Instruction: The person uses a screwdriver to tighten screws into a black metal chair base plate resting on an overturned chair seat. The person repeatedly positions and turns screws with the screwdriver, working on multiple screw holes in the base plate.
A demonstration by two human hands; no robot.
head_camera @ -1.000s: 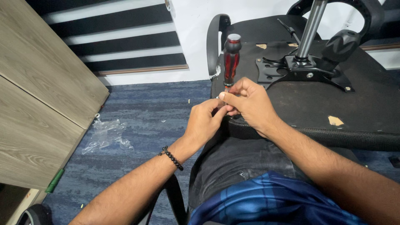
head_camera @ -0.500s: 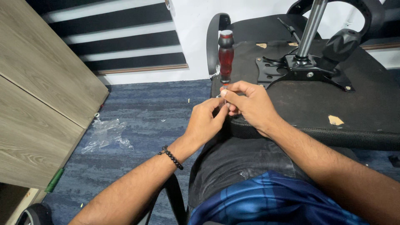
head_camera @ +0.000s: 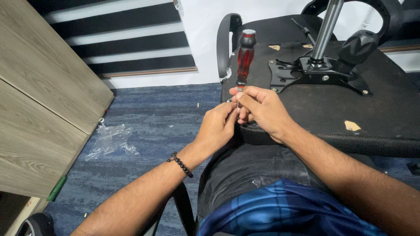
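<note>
A screwdriver (head_camera: pixel 245 57) with a dark red, black-capped handle stands upright by the front left corner of an upturned black office chair seat (head_camera: pixel 385 118). My right hand (head_camera: pixel 260 109) grips its shaft just below the handle. My left hand (head_camera: pixel 218 124), with a black bead bracelet on the wrist, pinches at the same spot under the shaft, fingertips touching the right hand. The screwdriver's tip and whatever it meets are hidden by my fingers. The chair's metal mechanism plate (head_camera: pixel 319 76) and silver gas column (head_camera: pixel 327 26) rise from the seat's underside.
A black armrest (head_camera: pixel 225 39) sticks up behind the screwdriver. A wood-grain cabinet (head_camera: pixel 39 100) fills the left. Crumpled clear plastic (head_camera: pixel 109 140) lies on the blue carpet. A green strip (head_camera: pixel 57 188) rests by the cabinet's base. My dark trousers and blue shirt are below.
The screwdriver handle has swung from a slight tilt to upright and turned in my fingers. Both hands stay at the same spot on the seat's corner.
</note>
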